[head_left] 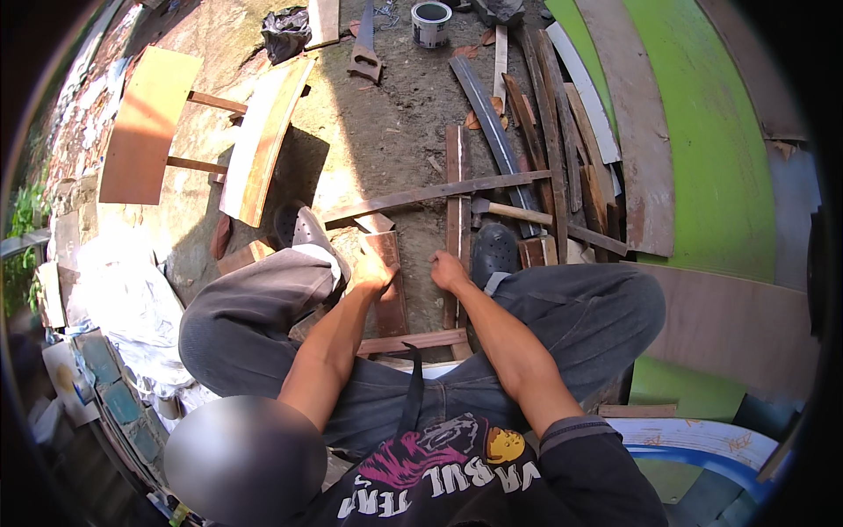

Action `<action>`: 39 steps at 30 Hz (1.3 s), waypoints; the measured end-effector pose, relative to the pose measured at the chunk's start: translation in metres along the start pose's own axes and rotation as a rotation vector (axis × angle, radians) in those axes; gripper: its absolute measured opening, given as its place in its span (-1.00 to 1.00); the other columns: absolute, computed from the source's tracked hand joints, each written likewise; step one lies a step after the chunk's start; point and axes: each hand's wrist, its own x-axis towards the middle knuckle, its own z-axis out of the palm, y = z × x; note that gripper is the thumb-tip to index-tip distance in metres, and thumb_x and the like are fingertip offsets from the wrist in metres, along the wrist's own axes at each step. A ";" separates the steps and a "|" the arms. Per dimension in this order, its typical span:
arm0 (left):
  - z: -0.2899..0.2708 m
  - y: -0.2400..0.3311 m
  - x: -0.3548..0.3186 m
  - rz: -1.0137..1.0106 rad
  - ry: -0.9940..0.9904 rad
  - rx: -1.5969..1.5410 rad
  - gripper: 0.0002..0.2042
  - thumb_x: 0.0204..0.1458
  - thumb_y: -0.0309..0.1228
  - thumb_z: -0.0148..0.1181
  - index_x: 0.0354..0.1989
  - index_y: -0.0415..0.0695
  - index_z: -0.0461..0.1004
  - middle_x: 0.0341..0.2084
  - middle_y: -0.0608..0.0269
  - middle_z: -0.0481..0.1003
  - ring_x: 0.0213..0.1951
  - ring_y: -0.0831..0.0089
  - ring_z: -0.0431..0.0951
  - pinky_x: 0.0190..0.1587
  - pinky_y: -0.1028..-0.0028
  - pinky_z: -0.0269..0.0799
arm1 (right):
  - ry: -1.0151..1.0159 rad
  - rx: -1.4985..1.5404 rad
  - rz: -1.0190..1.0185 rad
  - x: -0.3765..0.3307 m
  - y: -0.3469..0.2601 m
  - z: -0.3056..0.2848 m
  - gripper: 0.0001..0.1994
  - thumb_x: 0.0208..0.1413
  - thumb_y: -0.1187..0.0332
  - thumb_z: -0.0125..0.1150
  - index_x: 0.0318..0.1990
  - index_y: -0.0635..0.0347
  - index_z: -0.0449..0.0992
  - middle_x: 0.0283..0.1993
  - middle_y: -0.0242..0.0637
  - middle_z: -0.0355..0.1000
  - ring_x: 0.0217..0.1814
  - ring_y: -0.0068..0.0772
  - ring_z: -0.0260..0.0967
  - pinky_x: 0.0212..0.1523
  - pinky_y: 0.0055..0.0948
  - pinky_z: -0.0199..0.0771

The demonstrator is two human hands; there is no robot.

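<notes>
I sit with my knees spread and both hands low between my legs. My left hand is closed on the upper part of a short brown wooden board. Level with it, my right hand is curled beside a long narrow plank; whatever its fingers hold is hidden. A wooden strip lies slantwise across that plank, beyond both hands. A hammer with a pale handle rests past my right shoe. Nearer me, a short wooden crosspiece lies below the board.
A small wooden frame with flat panels stands at the left. Farther off are a handsaw, a paint can and a black plastic bag. Several loose slats and green sheets crowd the right. White sheeting lies left.
</notes>
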 end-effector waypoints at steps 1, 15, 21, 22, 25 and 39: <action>0.004 -0.002 0.001 0.016 0.035 -0.014 0.10 -0.19 -0.08 0.44 0.40 -0.30 -0.20 0.28 -0.38 0.00 0.31 -0.21 0.06 0.31 0.04 0.07 | 0.010 0.013 -0.003 0.003 -0.001 0.003 -0.71 0.05 0.41 -0.02 -0.10 0.17 0.55 -0.10 0.06 0.52 0.01 0.10 0.46 0.04 -0.15 0.43; -0.054 0.031 0.044 0.239 0.418 0.310 0.03 -0.12 0.09 0.32 0.42 -0.22 -0.09 0.38 -0.18 -0.03 0.42 -0.04 -0.09 0.41 -0.01 -0.25 | 0.181 0.120 0.042 0.029 -0.022 -0.011 -0.77 0.11 0.31 0.11 -0.12 0.17 0.54 -0.19 -0.02 0.55 -0.07 0.03 0.50 -0.05 -0.17 0.46; -0.079 0.038 0.086 0.536 0.453 0.256 -0.07 -0.13 0.06 0.33 0.40 -0.08 0.06 0.33 -0.11 0.11 0.38 -0.07 0.02 0.40 -0.07 -0.16 | 0.195 -0.085 -0.214 0.069 -0.088 -0.066 -0.77 0.16 0.31 0.07 -0.07 0.17 0.47 -0.10 0.02 0.51 0.00 0.09 0.45 0.01 -0.06 0.42; -0.079 0.032 0.099 0.633 0.445 0.227 -0.08 -0.14 0.06 0.33 0.40 -0.06 0.08 0.32 -0.08 0.14 0.38 -0.05 0.03 0.39 -0.08 -0.13 | 0.156 -0.132 -0.240 0.082 -0.100 -0.077 -0.76 0.15 0.31 0.08 -0.06 0.18 0.46 -0.07 0.01 0.50 0.02 0.08 0.44 0.03 -0.06 0.41; -0.084 0.031 0.118 0.791 0.449 0.368 -0.16 -0.21 0.00 0.40 0.29 -0.06 0.23 0.19 0.06 0.31 0.32 0.10 0.17 0.36 -0.05 -0.03 | 0.149 -0.212 -0.303 0.132 -0.124 -0.104 -0.73 0.14 0.31 0.10 -0.04 0.21 0.46 -0.05 0.01 0.49 0.04 0.08 0.43 0.06 -0.07 0.40; -0.077 0.023 0.136 0.804 0.256 0.422 -0.55 -0.23 -0.01 0.37 -0.25 0.00 0.40 -0.33 0.35 0.38 -0.12 0.33 0.40 0.02 0.16 0.27 | 0.298 -0.619 -0.480 0.393 -0.276 -0.141 -0.45 0.10 0.30 0.13 0.26 0.20 0.23 0.24 -0.06 0.27 0.32 0.00 0.14 0.22 -0.05 0.24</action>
